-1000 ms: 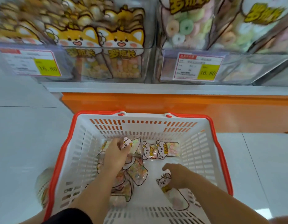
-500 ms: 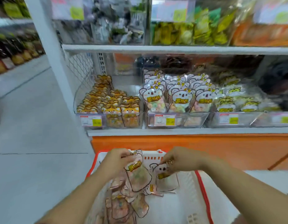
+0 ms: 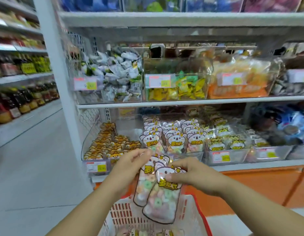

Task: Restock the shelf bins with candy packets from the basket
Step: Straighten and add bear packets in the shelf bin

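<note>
Hands: left hand (image 3: pixel 130 161) and right hand (image 3: pixel 192 175) close together above the basket (image 3: pixel 124 217); each pinches one packet's top
Packets: rear packet (image 3: pixel 144 183) in left fingers; front packet (image 3: pixel 163 200) in right, overlapping it (both hang upright)
Bin: shelf bin (image 3: pixel 196 155) of matching packets just behind

The one head-worn camera is looking forward and slightly down from just above the basket (image 3: pixel 188 217), which is sitting close under the lens and being cut off by the bottom edge. It is facing the shelf (image 3: pixel 182 103) right behind the basket, near enough that the bins (image 3: pixel 195 155) are filling the middle, while both forearms are reaching in from the bottom corners and the left hand (image 3: pixel 130 163) and right hand (image 3: pixel 194 174) are meeting on packets (image 3: pixel 161 201) just above the basket. Its wide angle is also taking in the floor (image 3: pixel 37 167) left of the basket and more racks (image 3: pixel 20 79) further left.
</note>
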`<state>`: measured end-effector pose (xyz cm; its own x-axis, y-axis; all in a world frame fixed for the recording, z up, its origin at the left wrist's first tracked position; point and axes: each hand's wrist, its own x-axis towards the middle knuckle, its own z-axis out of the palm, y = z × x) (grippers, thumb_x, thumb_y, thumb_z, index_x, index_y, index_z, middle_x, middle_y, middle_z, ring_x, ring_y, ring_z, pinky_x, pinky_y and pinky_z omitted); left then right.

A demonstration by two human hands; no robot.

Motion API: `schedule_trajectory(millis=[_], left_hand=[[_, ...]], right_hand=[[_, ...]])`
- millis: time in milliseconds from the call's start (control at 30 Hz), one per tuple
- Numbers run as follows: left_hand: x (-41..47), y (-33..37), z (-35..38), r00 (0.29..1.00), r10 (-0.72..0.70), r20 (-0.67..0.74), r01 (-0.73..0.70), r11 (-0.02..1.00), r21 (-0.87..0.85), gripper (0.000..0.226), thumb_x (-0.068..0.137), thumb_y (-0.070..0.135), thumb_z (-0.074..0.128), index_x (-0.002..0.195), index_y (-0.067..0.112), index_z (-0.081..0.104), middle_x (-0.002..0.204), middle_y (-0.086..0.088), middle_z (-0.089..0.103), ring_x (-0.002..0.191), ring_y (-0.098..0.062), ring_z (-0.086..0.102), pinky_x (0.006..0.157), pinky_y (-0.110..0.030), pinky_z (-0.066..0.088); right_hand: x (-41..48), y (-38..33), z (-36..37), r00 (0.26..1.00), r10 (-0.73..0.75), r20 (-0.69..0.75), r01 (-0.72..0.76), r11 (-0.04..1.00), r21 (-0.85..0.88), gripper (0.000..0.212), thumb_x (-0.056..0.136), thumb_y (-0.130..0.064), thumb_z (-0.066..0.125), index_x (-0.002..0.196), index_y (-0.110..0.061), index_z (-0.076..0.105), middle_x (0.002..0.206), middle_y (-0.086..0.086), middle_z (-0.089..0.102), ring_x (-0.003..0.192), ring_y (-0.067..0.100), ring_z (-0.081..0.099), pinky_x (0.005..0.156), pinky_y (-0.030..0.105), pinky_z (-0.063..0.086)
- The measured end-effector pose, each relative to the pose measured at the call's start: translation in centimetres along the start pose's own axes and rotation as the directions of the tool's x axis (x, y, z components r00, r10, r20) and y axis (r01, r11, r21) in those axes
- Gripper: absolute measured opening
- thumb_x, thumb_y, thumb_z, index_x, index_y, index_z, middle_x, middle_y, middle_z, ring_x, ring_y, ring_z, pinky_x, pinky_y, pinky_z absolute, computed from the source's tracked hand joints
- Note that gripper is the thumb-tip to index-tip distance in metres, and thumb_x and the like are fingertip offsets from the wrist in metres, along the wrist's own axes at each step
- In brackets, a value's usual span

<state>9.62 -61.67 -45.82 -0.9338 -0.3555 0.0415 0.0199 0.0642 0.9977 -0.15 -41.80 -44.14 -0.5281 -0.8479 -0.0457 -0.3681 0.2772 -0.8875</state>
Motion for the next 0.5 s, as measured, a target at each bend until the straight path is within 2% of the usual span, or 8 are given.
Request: schedule_trajectory(millis=[67,133,167,233,267,367,433,500], left_hand=[[-0.6,-0.4,0.3,0.981,-0.120,0.151,0.149,0.969,-0.196,0.040,0.088,0.033,0.069,0.117,0.005,0.067,0.110,-0.015,0.074,0.098,-0.022,0.072,0.088,-0.037,0.055],[-0.6,-0.8,0.4,0.966,-0.107,0.236,0.131,0.988,-0.087,0.045,0.092,0.029,0.070,0.126,0.002,0.060,0.105,-0.010,0.075,0.088,-0.019,0.072,0.076,-0.032,0.057],[-0.4,-1.0,0.5,0.966,-0.077,0.245,0.088,0.996,-0.033,0.045,0.092,0.027,0.071,0.129,0.004,0.058,0.108,-0.007,0.075,0.090,-0.018,0.072,0.078,-0.034,0.059],[0.3,-1.0,0.4,0.972,-0.048,0.230,0.046,0.999,0.012,0.047,0.089,0.026,0.073,0.130,0.008,0.058,0.120,-0.008,0.072,0.111,-0.026,0.069,0.098,-0.049,0.053],[0.6,-0.7,0.2,0.977,-0.027,0.210,0.021,0.999,0.029,0.045,0.088,0.023,0.073,0.128,0.009,0.059,0.122,-0.007,0.072,0.115,-0.026,0.068,0.102,-0.049,0.051],[1.8,0.6,-0.7,0.992,0.030,0.121,-0.053,0.981,0.188,0.030,0.091,0.007,0.071,0.118,0.016,0.063,0.110,0.006,0.076,0.107,-0.015,0.071,0.094,-0.033,0.055],[3.0,1.2,-1.6,0.991,0.078,0.108,-0.108,0.947,0.304,0.027,0.091,0.008,0.070,0.116,0.018,0.065,0.108,0.011,0.076,0.104,-0.011,0.070,0.098,-0.037,0.054],[4.4,2.3,-2.1,0.987,0.102,0.128,-0.144,0.914,0.379,0.025,0.093,0.018,0.071,0.117,0.021,0.067,0.109,0.013,0.075,0.104,-0.009,0.070,0.099,-0.042,0.053]], right_hand=[[-0.1,0.2,-0.4,1.000,-0.006,-0.019,0.008,0.995,0.101,0.017,0.093,-0.019,0.068,0.107,-0.010,0.075,0.113,0.005,0.074,0.102,0.010,0.067,0.095,0.026,0.050],[0.0,0.4,-0.8,0.998,0.001,-0.056,0.008,0.987,0.158,0.019,0.094,-0.017,0.067,0.108,-0.006,0.074,0.112,0.006,0.074,0.100,0.014,0.068,0.093,0.030,0.052],[0.0,0.3,-1.1,0.998,-0.005,-0.069,0.015,0.990,0.142,0.020,0.094,-0.018,0.067,0.109,-0.008,0.074,0.110,0.001,0.075,0.098,0.012,0.068,0.089,0.027,0.053],[0.2,-0.4,-1.8,0.997,-0.031,-0.072,0.033,0.999,0.025,0.019,0.095,-0.025,0.067,0.109,-0.015,0.075,0.106,-0.010,0.075,0.094,0.005,0.069,0.082,0.022,0.053],[0.2,-0.9,-2.4,0.996,-0.045,-0.079,0.040,0.997,-0.063,0.019,0.094,-0.029,0.068,0.108,-0.019,0.074,0.103,-0.013,0.074,0.091,0.003,0.069,0.078,0.022,0.053],[0.6,-1.7,-5.6,0.977,-0.076,-0.200,0.004,0.941,-0.337,0.029,0.092,-0.041,0.067,0.115,-0.025,0.070,0.113,-0.014,0.069,0.091,0.002,0.068,0.072,0.015,0.050],[0.8,-2.0,-8.4,0.934,-0.134,-0.331,-0.042,0.880,-0.474,0.033,0.092,-0.043,0.066,0.119,-0.025,0.069,0.113,-0.013,0.070,0.085,0.001,0.067,0.067,0.016,0.047],[1.0,-2.3,-10.8,0.860,-0.230,-0.456,-0.051,0.849,-0.525,0.028,0.091,-0.042,0.067,0.113,-0.027,0.071,0.099,-0.021,0.070,0.078,-0.004,0.063,0.066,0.019,0.043]])
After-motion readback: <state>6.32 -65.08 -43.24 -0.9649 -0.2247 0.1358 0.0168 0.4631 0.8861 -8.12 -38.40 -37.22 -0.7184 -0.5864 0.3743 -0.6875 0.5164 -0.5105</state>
